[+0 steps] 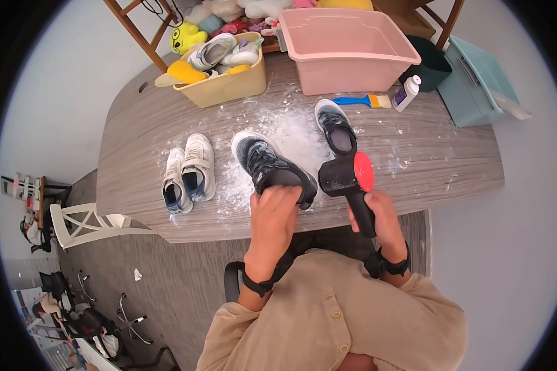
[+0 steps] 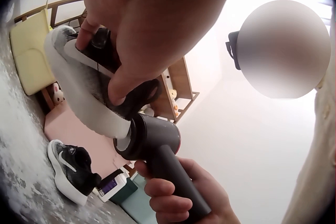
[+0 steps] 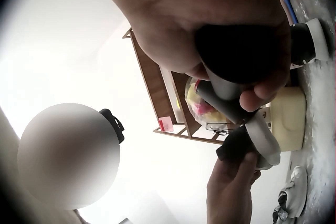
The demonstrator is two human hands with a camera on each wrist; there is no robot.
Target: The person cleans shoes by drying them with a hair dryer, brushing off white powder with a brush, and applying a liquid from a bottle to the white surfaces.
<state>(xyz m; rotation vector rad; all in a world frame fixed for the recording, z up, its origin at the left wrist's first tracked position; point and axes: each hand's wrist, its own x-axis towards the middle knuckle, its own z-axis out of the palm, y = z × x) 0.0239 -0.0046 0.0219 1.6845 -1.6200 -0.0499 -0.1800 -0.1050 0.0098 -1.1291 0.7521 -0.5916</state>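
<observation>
My left hand (image 1: pixel 272 213) grips a black sneaker (image 1: pixel 263 154) by its heel, fingers inside the opening. White powder dusts the sneaker's toe. In the left wrist view the thumb presses the shoe's side, and its white sole (image 2: pixel 86 106) tilts up off the table. My right hand (image 1: pixel 384 219) holds the handle of a black hair-dryer-shaped device (image 1: pixel 340 176) with a red round end. The device's front end is right at the sneaker's sole in the left wrist view. The matching black sneaker (image 1: pixel 338 127) rests on the table beyond the device.
White powder (image 1: pixel 297 133) covers the table's middle. A pair of white shoes (image 1: pixel 198 164) stands left. Behind are a yellow basket (image 1: pixel 226 89) of shoes, a pink bin (image 1: pixel 353 71), a blue-handled brush (image 1: pixel 356 101), a white bottle (image 1: pixel 406 94) and a teal bin (image 1: pixel 470 93).
</observation>
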